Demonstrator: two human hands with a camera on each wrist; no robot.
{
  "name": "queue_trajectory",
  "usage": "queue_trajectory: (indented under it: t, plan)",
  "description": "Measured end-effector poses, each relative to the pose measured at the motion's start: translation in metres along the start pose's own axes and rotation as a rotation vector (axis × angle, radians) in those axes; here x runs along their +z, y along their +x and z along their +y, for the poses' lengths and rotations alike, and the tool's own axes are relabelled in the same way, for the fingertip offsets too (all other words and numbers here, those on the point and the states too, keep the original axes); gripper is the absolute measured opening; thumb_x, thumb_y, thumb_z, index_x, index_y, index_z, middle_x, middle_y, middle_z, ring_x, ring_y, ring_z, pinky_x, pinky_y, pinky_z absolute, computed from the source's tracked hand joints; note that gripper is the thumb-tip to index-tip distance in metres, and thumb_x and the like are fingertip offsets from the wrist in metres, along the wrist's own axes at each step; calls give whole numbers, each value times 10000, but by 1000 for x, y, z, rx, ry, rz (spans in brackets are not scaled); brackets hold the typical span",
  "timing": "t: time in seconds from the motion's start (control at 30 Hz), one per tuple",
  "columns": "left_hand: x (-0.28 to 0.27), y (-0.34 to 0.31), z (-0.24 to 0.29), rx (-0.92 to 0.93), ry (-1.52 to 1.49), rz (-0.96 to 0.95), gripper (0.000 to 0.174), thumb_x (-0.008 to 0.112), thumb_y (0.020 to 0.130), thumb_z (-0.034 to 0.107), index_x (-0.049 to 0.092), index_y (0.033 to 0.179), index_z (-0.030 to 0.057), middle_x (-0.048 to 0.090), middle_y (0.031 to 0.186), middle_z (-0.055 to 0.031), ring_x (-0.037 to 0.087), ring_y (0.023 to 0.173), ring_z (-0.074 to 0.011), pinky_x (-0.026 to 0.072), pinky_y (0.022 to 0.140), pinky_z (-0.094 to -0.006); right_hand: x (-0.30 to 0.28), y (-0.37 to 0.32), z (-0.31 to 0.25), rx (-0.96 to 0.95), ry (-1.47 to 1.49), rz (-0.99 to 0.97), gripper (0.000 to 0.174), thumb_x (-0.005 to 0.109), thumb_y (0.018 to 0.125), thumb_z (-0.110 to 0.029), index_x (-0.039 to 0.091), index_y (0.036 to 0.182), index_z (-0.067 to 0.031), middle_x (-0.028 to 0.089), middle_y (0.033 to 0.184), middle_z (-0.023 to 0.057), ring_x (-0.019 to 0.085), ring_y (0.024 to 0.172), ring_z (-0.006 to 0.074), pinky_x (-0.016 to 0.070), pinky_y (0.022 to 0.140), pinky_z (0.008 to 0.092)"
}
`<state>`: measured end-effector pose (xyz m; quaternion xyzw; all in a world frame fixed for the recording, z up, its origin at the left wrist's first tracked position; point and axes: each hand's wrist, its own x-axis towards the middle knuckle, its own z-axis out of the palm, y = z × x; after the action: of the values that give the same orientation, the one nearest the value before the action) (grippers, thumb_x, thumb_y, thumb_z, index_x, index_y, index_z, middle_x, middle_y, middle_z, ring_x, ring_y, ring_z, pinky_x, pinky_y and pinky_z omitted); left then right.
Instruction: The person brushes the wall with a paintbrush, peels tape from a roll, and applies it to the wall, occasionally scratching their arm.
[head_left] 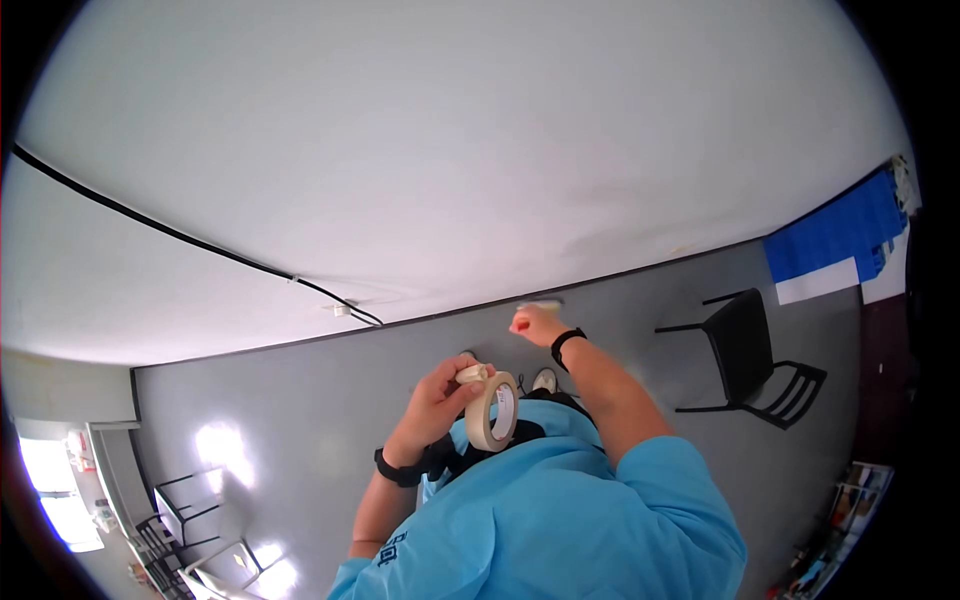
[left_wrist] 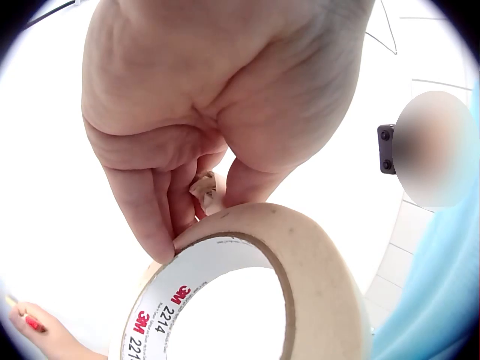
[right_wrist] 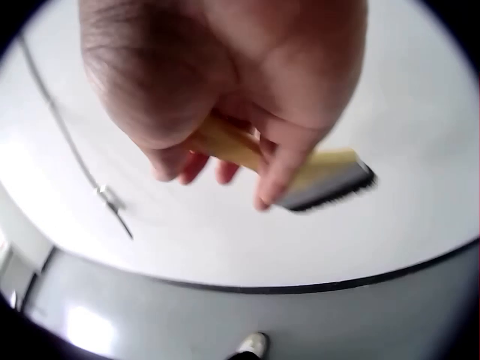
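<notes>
Masking tape roll [left_wrist: 315, 262] pinched at its rim by the left grip [left_wrist: 225, 97], held above the grey floor [head_left: 300, 400]. The right grip [right_wrist: 225, 75] curls round a brush [right_wrist: 322, 174] near the white wall [head_left: 450, 150]. No strip yet pulled free, so I judge the taping barely begun.

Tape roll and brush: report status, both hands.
Left hand pinches tape roll at its rim. Right hand grips brush by handle. Nothing between hands and wall.

Bright blue short-sleeved fabric shirt [head_left: 560, 500], dark lettering [head_left: 392, 548] on one sleeve, black band [head_left: 395, 468] on each wrist, pale rounded shoe [head_left: 545, 380]
</notes>
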<state>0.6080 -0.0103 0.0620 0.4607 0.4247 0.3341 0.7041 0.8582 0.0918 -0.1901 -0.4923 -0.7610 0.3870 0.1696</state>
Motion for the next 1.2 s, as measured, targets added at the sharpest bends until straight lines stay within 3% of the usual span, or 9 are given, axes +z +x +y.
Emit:
queue_trajectory:
  t: [0.03,0.2,0.3,0.4,0.6,0.77,0.87,1.03,1.2]
  plan:
    - [-1,1,-1,3,-18,3,288,578,955,73,513,1218,-25,635,1162,-91,599,1047,-146,498,918,-283,-8,-2,1,361,62,-107,304,616,905,-362,665,896,-62,661,911,146,611,878,334,486,777,403]
    - [-4,5,-4,7,-23,15,297,569,959,72,510,1231,-31,633,1175,-104,602,1070,-164,498,929,-291,-42,-20,-25,416,227,-101,339,606,906,-398,653,936,-63,662,865,137,613,829,317,482,751,402]
    - [-1,5,-1,45,-15,60,281,558,967,88,514,1221,-24,635,1165,-104,601,1062,-163,492,925,-291,-61,-30,-55,326,216,-8,348,606,904,-401,641,904,-55,654,838,110,601,802,304,477,731,392]
    - [-10,13,9,133,58,149,253,548,982,142,527,1187,-5,643,1124,-94,600,1022,-142,482,899,-280,-75,-34,-94,-8,-79,243,296,601,908,-351,627,874,-58,640,815,89,589,806,290,468,714,386]
    - [-20,30,25,283,0,269,275,554,986,154,526,1199,-18,650,1133,-104,606,1041,-156,484,919,-285,-116,-53,-174,-142,452,275,104,624,869,-130,634,942,-55,647,924,82,592,939,285,491,803,361]
    - [-22,43,26,364,-65,390,286,525,1005,205,515,1194,-8,646,1128,-113,600,1058,-168,467,946,-297,-141,-77,-228,-482,249,228,378,783,797,-230,651,1111,-68,621,1095,100,603,951,276,501,798,338]
    - [-23,50,31,393,-121,405,258,490,1019,208,507,1172,0,635,1129,-117,591,1092,-185,456,971,-314,-130,-85,-233,-478,246,130,578,791,755,-391,602,1218,-101,561,1271,70,596,1022,266,494,860,330]
    - [-18,51,34,412,-217,285,230,480,1022,189,496,1159,6,627,1106,-115,585,1141,-236,445,1004,-357,-120,-85,-245,-421,142,189,556,773,777,-392,595,1220,-105,542,1317,43,630,924,242,519,770,311]
    - [-19,50,36,442,-256,247,204,498,1013,165,490,1133,0,630,1083,-118,605,1109,-244,463,986,-363,-116,-89,-251,-366,137,202,368,836,704,-249,682,1000,-94,661,1064,56,657,851,258,546,745,321]
